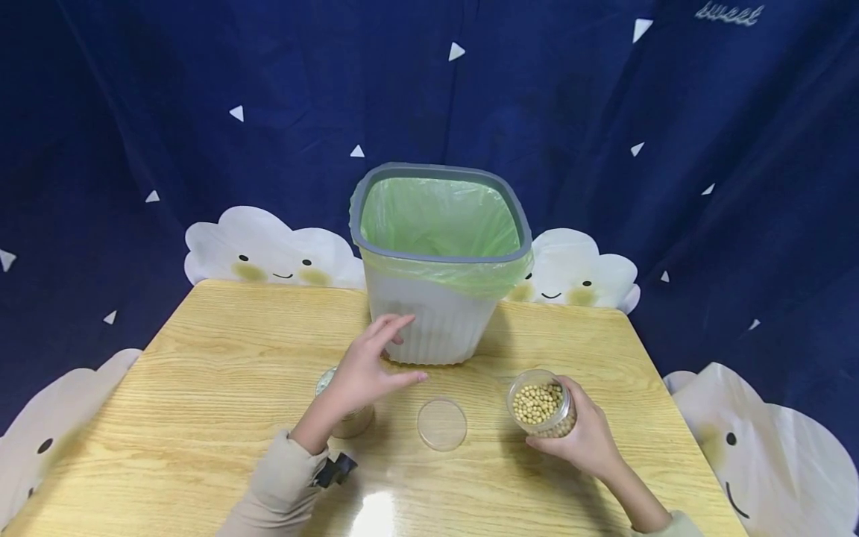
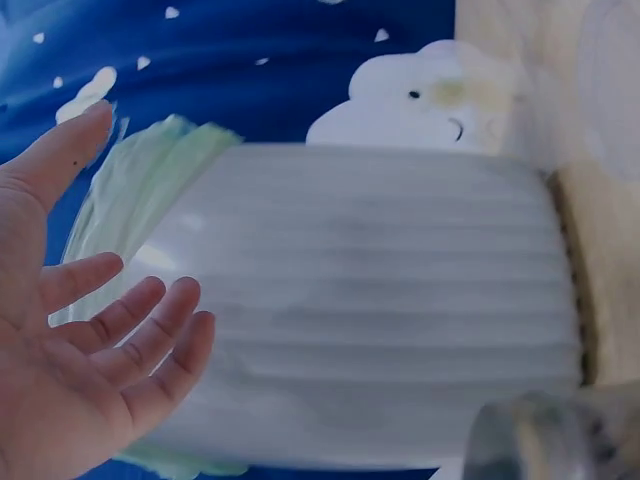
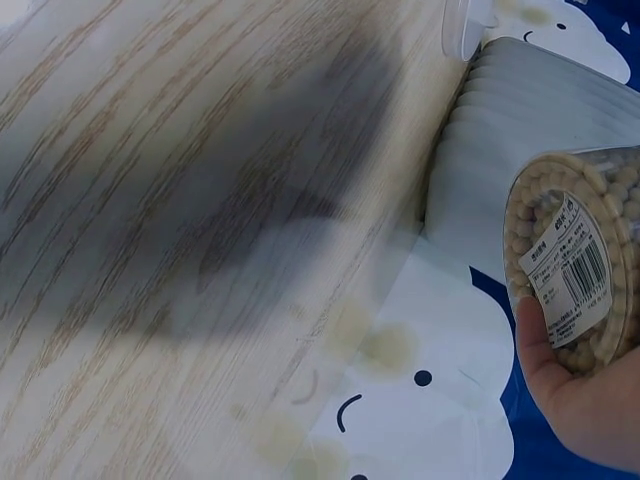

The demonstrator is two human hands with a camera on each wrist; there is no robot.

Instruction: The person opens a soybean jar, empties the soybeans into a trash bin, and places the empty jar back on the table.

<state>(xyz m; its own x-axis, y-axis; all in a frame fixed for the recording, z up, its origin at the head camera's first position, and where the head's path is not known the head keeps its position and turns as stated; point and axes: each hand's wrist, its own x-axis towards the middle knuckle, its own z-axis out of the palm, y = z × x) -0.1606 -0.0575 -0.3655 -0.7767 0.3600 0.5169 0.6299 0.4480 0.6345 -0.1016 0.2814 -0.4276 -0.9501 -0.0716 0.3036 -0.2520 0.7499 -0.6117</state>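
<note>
My right hand point(image 1: 587, 440) grips a clear jar of soybeans point(image 1: 537, 403), raised over the table. The jar is uncovered at the top, and in the right wrist view a barcode label point(image 3: 568, 270) shows on its base. My left hand point(image 1: 365, 373) is spread and holds nothing, with thumb and fingers apart. Beneath its wrist stands a second clear jar point(image 1: 356, 423), partly hidden by the hand; its contents are hard to tell. A round clear lid point(image 1: 441, 424) lies flat on the table between the hands.
A white ribbed bin point(image 1: 429, 317) with a grey rim and green liner bag point(image 1: 439, 216) stands at the table's back edge. The wooden table point(image 1: 221, 373) ends just behind it. A dark blue curtain point(image 1: 288, 89) with cloud shapes hangs around.
</note>
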